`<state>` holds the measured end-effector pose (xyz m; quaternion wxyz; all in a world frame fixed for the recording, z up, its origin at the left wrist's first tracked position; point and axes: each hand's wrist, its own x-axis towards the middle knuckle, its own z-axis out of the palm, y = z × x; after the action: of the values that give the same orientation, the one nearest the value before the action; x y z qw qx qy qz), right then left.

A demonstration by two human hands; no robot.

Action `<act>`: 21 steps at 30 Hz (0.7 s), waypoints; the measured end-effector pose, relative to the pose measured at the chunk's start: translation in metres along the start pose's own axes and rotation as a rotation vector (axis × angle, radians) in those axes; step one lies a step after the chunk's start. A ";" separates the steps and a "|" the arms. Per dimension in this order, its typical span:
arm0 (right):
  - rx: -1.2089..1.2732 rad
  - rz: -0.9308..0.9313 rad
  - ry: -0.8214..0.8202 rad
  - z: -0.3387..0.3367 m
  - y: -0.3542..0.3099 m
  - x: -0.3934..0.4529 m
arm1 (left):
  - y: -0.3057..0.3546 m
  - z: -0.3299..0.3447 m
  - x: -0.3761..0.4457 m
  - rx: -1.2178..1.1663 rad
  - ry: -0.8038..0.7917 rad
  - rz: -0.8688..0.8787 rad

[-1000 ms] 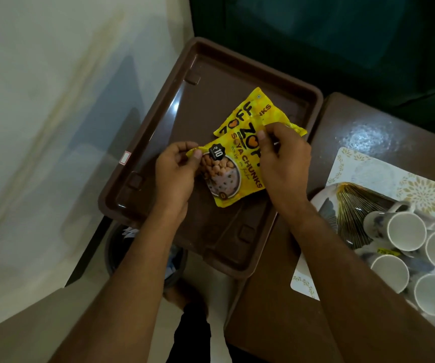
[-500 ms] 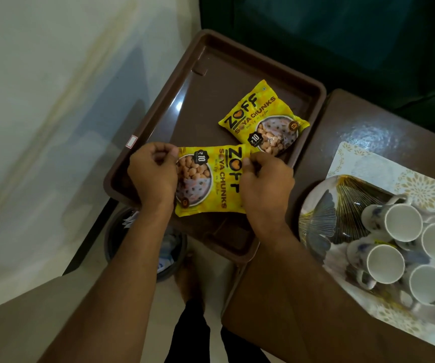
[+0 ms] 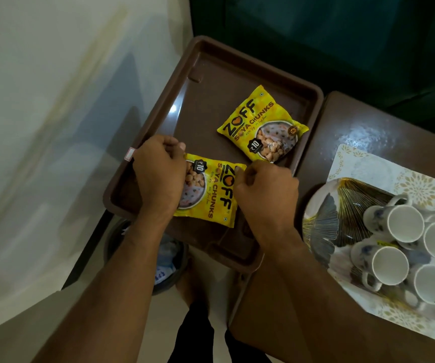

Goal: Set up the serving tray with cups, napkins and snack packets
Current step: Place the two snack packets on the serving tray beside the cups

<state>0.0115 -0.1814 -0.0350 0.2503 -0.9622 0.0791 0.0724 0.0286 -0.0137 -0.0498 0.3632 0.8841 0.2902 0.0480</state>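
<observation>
A brown serving tray (image 3: 211, 82) lies in front of me with two yellow soya chunks packets in it. The near packet (image 3: 215, 195) lies flat at the tray's front. My left hand (image 3: 158, 176) pinches its left edge and my right hand (image 3: 266, 192) pinches its right corner. The far packet (image 3: 262, 127) lies free toward the tray's right wall. Several white cups (image 3: 405, 247) lie on their sides on a patterned plate (image 3: 326, 213) to the right.
The plate sits on a white floral placemat (image 3: 368, 166) on a brown table (image 3: 342, 121). A dark bin (image 3: 169, 263) stands on the floor below the tray's front edge. A pale wall runs along the left.
The two stacked packets have been separated: one stays at the tray's right, the other was drawn to the front and lowered flat. Both hands keep their grip on it.
</observation>
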 end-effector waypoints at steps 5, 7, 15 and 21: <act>0.118 -0.087 0.253 -0.012 0.002 0.036 | 0.037 0.009 0.011 -0.006 -0.029 0.110; 0.152 -0.124 0.280 -0.014 0.008 0.055 | 0.051 0.018 0.016 0.017 -0.091 0.106; -0.054 -0.145 0.137 -0.013 0.013 0.105 | 0.063 0.050 0.041 -0.089 -0.359 -0.171; -0.043 -0.070 0.148 -0.006 0.014 0.104 | 0.077 0.054 0.061 -0.336 -0.419 -0.149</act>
<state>0.1109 -0.2086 -0.0550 0.2253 -0.9723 0.0623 -0.0062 0.1320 -0.0572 -0.0448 0.5594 0.7782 0.2610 -0.1152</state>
